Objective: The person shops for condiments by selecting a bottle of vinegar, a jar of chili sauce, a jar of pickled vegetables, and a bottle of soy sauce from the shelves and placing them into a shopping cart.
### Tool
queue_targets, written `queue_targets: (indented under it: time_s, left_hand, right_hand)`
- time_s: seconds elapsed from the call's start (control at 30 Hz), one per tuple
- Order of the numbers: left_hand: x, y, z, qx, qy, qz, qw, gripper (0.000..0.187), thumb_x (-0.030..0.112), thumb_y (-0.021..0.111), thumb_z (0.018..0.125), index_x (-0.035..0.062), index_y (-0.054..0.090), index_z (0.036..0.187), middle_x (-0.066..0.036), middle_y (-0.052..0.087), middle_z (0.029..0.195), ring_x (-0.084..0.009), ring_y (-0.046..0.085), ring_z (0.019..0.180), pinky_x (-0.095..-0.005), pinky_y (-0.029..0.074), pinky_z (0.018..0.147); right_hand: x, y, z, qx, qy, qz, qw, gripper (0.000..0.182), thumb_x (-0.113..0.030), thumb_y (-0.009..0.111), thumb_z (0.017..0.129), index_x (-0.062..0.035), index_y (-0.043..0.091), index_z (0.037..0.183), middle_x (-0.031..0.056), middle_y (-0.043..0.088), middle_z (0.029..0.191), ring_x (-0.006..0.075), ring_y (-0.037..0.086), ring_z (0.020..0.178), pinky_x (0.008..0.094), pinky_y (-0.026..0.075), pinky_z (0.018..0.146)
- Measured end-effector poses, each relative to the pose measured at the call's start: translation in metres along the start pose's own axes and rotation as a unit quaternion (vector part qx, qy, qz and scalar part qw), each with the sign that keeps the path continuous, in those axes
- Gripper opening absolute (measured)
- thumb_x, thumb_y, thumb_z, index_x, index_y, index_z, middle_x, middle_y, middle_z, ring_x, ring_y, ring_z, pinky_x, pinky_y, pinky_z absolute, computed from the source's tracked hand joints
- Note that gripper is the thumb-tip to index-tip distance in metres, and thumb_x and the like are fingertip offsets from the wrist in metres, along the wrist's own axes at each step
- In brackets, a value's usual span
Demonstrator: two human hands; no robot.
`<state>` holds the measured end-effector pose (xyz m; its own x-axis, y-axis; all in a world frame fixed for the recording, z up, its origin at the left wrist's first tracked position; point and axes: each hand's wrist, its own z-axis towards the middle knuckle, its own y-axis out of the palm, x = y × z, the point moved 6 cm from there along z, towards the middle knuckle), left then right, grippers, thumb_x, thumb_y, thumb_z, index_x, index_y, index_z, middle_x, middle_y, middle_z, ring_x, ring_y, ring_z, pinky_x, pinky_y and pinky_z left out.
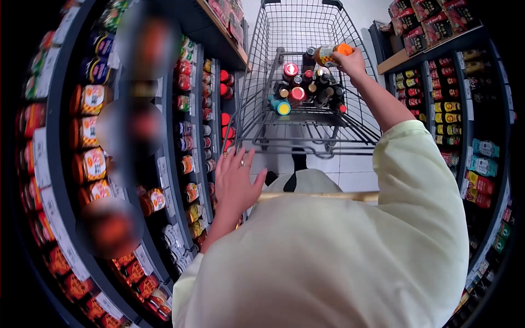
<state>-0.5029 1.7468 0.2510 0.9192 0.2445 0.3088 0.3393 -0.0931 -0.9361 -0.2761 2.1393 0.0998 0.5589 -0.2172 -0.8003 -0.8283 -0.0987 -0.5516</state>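
My right hand (351, 64) is closed around an orange-lidded jar (327, 55), tilted sideways over the shopping cart (256, 82). Below it, several bottles and jars stand bunched in the cart, among them a red-lidded jar (297, 95), a jar with a red and white lid (290, 70) and a dark bottle (308, 57). A teal container with a yellow top (283, 108) is at the near side of the bunch. Nearer to me, my left hand (236, 174) has its fingers spread, with nothing in it, beside the left shelves.
Shelves of jars (90, 131) run close along my left. On the right stand shelves with yellow-labelled jars (449, 118) and pouches (484, 165). Boxes (435, 22) sit on the upper right ledge. White floor tiles (355, 167) show under the cart. Parts of the left side are blurred.
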Motion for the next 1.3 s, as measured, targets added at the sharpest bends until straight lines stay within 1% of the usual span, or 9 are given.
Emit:
queue_targets:
  time_s: [0.1,0.3,0.37,0.53,0.77,0.9,1.03,1.17,1.3]
  left_hand:
    - [0.002,-0.001,0.004,-0.031,-0.009,0.015,0.999,0.057,0.039,0.066,0.084,0.0114,0.058,0.133,-0.012,0.053,0.140,-0.0326,0.040,0.135,-0.0476,0.022,0.116]
    - [0.007,-0.004,0.011,-0.085,-0.047,-0.005,0.995,0.061,0.032,0.073,0.075,0.0128,0.060,0.131,-0.012,0.054,0.139,-0.0338,0.040,0.136,-0.0530,0.018,0.116]
    - [0.006,0.000,0.011,-0.108,-0.048,0.010,0.993,0.064,0.037,0.074,0.074,0.0116,0.060,0.131,-0.013,0.052,0.140,-0.0336,0.038,0.137,-0.0547,0.018,0.116]
    - [0.005,0.002,0.011,-0.139,-0.070,-0.001,0.988,0.065,0.029,0.078,0.069,0.0136,0.061,0.130,-0.011,0.053,0.140,-0.0355,0.040,0.136,-0.0580,0.021,0.113]
    - [-0.001,0.008,0.005,-0.188,-0.104,0.019,0.976,0.066,0.034,0.082,0.065,0.0172,0.064,0.126,-0.007,0.053,0.139,-0.0357,0.041,0.135,-0.0597,0.022,0.112]
    - [0.001,0.010,0.004,-0.204,-0.110,0.034,0.972,0.064,0.038,0.083,0.064,0.0182,0.067,0.123,-0.007,0.053,0.140,-0.0359,0.041,0.135,-0.0599,0.022,0.112]
    - [0.001,0.011,0.003,-0.208,-0.114,0.041,0.971,0.061,0.040,0.082,0.064,0.0182,0.069,0.119,-0.006,0.053,0.140,-0.0366,0.041,0.135,-0.0604,0.024,0.111]
    - [0.001,0.010,0.002,-0.186,-0.104,0.023,0.977,0.061,0.040,0.081,0.065,0.0162,0.068,0.119,-0.007,0.054,0.139,-0.0366,0.043,0.134,-0.0603,0.025,0.110]
    - [0.003,0.006,0.007,-0.167,-0.087,0.022,0.982,0.060,0.039,0.080,0.067,0.0146,0.067,0.121,-0.007,0.055,0.138,-0.0350,0.043,0.134,-0.0583,0.026,0.110]
  right_hand:
    - [0.028,0.002,0.032,0.046,0.003,-0.093,0.995,0.080,-0.040,0.084,0.063,0.0053,0.052,0.121,0.0210,0.064,0.112,0.0288,0.065,0.104,0.0358,0.051,0.092]
    - [0.077,0.036,0.086,0.054,-0.036,-0.172,0.983,0.075,-0.037,0.086,0.060,0.0060,0.054,0.114,0.0220,0.066,0.107,0.0323,0.066,0.099,0.0379,0.053,0.088]
    - [0.091,0.053,0.098,0.056,-0.054,-0.175,0.982,0.070,-0.033,0.086,0.061,0.0045,0.056,0.112,0.0217,0.066,0.105,0.0332,0.067,0.097,0.0390,0.054,0.086]
    - [0.134,0.096,0.128,0.016,0.016,-0.204,0.979,0.078,-0.029,0.087,0.063,0.0001,0.048,0.124,0.0218,0.055,0.122,0.0351,0.057,0.113,0.0402,0.048,0.098]
    - [0.159,0.126,0.146,0.005,0.012,-0.258,0.966,0.076,-0.023,0.086,0.065,-0.0039,0.046,0.128,0.0218,0.051,0.126,0.0361,0.058,0.112,0.0399,0.050,0.097]
    - [0.170,0.139,0.155,-0.033,0.009,-0.288,0.957,0.073,-0.018,0.084,0.068,-0.0125,0.049,0.132,0.0209,0.048,0.128,0.0362,0.058,0.113,0.0398,0.050,0.098]
    - [0.163,0.152,0.159,-0.062,-0.032,-0.315,0.946,0.070,-0.017,0.082,0.069,-0.0157,0.051,0.132,0.0211,0.049,0.126,0.0371,0.058,0.113,0.0403,0.050,0.097]
    - [0.178,0.163,0.175,-0.098,-0.035,-0.330,0.938,0.084,-0.022,0.087,0.067,-0.0174,0.046,0.140,0.0211,0.052,0.126,0.0379,0.058,0.113,0.0421,0.051,0.095]
    - [0.164,0.143,0.153,-0.091,-0.058,-0.322,0.941,0.089,-0.030,0.084,0.070,-0.0102,0.041,0.144,0.0203,0.062,0.125,0.0361,0.061,0.112,0.0417,0.050,0.095]
